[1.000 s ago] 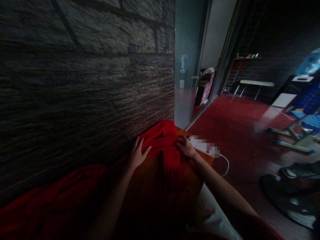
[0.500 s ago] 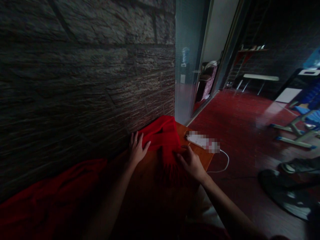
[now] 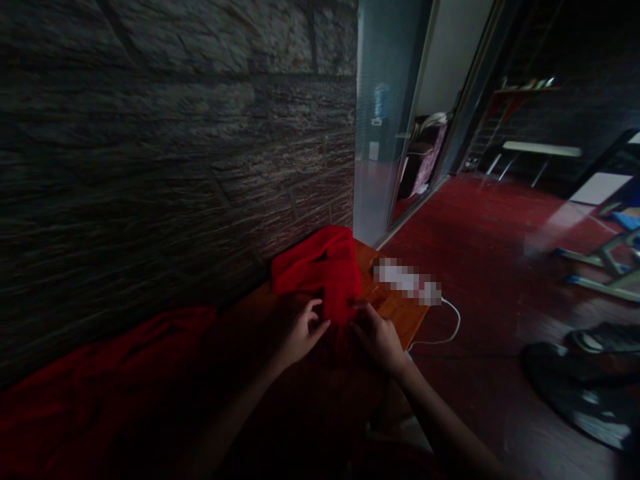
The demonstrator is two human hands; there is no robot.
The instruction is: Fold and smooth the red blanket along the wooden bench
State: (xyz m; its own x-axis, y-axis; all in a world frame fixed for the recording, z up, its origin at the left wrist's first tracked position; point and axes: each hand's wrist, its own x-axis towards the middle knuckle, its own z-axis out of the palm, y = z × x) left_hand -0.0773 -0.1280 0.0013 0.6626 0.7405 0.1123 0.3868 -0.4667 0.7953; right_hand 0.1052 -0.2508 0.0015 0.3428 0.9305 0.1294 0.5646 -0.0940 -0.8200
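A rough grey stone-block wall (image 3: 175, 133) fills the upper left; a glossy dark-red floor (image 3: 450, 220) spreads right. At lower centre, a brown wooden tabletop (image 3: 411, 319) carries a folded, fringed red scarf (image 3: 343, 270). Flanking its fringed end, the left hand (image 3: 303, 335) has fingers parted; the right hand (image 3: 385, 341) curls, pinching or not, I cannot tell.

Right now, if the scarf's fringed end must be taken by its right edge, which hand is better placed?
Probably the right hand: its fingers are at that edge of the red scarf, while the left hand is on the opposite side of the fringed end. Whether these fingers grip it, I cannot tell.
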